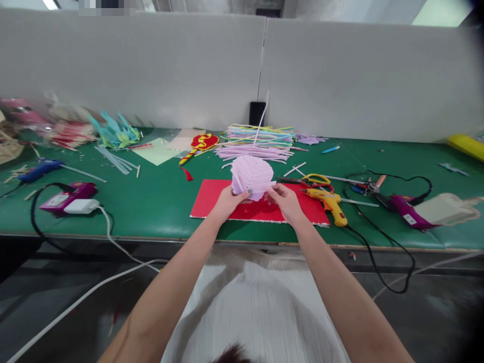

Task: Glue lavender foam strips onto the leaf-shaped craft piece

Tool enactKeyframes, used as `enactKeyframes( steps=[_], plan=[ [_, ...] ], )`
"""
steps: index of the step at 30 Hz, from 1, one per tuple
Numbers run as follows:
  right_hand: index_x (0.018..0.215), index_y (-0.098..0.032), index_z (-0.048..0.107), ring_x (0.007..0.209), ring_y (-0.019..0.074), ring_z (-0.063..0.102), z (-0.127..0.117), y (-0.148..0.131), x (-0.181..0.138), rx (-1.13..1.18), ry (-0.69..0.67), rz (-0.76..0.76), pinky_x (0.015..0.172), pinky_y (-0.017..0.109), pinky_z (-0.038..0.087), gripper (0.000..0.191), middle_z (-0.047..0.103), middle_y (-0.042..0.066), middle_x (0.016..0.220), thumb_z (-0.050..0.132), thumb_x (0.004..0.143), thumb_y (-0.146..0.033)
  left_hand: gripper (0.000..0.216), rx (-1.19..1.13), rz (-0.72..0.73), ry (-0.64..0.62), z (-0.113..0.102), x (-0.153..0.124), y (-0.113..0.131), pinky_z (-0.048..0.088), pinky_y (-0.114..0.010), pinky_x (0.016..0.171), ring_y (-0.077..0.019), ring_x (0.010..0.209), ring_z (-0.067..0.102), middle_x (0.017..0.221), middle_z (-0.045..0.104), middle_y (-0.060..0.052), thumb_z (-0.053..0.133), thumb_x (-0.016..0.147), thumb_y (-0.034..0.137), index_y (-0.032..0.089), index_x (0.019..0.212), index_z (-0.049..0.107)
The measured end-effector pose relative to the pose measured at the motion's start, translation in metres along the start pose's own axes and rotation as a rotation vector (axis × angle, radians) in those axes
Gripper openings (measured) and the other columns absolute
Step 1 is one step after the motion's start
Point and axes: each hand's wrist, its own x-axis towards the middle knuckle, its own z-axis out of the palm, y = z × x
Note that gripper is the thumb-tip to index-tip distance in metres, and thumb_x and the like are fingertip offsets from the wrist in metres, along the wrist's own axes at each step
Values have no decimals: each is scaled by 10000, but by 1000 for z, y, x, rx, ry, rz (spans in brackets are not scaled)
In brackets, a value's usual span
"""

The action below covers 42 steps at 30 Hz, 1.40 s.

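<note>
A pale lilac fan-shaped piece (252,174), covered in rows of fuzzy pipe cleaner, is held up over a red board (212,194). One long lilac stem (261,123) rises behind it toward the partition. My left hand (231,200) grips the piece's lower left edge, thumb across the front. At its lower right edge, my right hand (283,197) pinches with thumb and fingertips, seemingly on a pipe cleaner end. Scissors (317,179) and a yellow glue gun (333,204) lie just right of my right hand.
Bundled pastel pipe cleaners (257,138) lie behind the board. A red and yellow fan ornament (204,142) rests to their left. Purple power units (71,197) with cables sit at both sides. A blue glue gun (41,170) lies far left. A grey partition (151,70) closes off the back.
</note>
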Motion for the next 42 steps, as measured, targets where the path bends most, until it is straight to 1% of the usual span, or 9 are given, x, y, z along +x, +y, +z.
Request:
enactKeyframes(
  steps=[4,8,14,21,26,31,33,36,42],
  plan=[
    [695,-187,621,562,120,547,2,-5,-3,-109,-63,-44,564,262,443,390,629,-3,617,695,671,-569,581,15,-16,-8,1,-2,2,549,-448,855,-305,988,653,1077,695,-133,795,600,430,101,1052,638],
    [615,-188,594,531,125,529,1,-6,-4,-178,-69,-64,574,276,428,420,596,-4,556,680,675,-595,571,29,-30,-24,2,-3,5,552,-458,843,-292,937,667,1039,704,-128,811,575,427,98,1012,648],
    [524,-193,557,529,132,517,-1,-4,-4,-226,-105,-74,594,284,414,493,562,8,510,585,751,-630,557,-2,-37,-71,4,-5,8,556,-454,833,-275,905,676,1010,713,-112,824,557,418,113,988,648],
    [535,-196,543,525,124,494,-3,-3,-3,-162,-113,-76,620,288,391,465,534,-15,492,611,745,-605,548,12,-26,-99,5,-7,10,561,-442,822,-264,866,685,978,720,-103,819,571,410,110,991,636],
    [514,-195,535,525,117,491,-4,-2,-3,-151,-126,-73,637,282,397,475,531,-19,486,625,732,-608,560,26,-28,-93,5,-6,9,559,-447,820,-266,861,686,984,720,-108,817,565,429,109,988,636],
    [489,-197,518,467,111,467,-2,0,-1,-119,-107,-44,556,278,382,525,485,-19,448,579,747,-650,568,50,-21,-87,3,-5,7,551,-454,837,-280,909,676,1004,715,-115,815,569,432,110,1002,636],
    [456,-202,482,422,103,428,-1,0,-1,-94,-86,-21,507,277,357,563,434,-27,411,557,744,-679,557,69,-18,-80,3,-5,6,543,-456,853,-281,920,674,1012,713,-115,813,576,426,114,1003,639],
    [420,-212,419,397,98,406,0,0,-1,-60,-60,7,467,273,332,591,367,-41,379,580,705,-703,526,77,-17,-70,3,-5,6,544,-447,853,-270,907,678,1003,717,-104,807,587,418,125,991,643],
    [472,-202,465,407,92,410,-2,2,-1,-73,-90,-9,467,264,334,542,404,-41,401,596,727,-661,537,72,-15,-65,3,-5,6,550,-445,841,-271,907,677,1012,715,-109,801,596,423,116,1008,643]
  ],
)
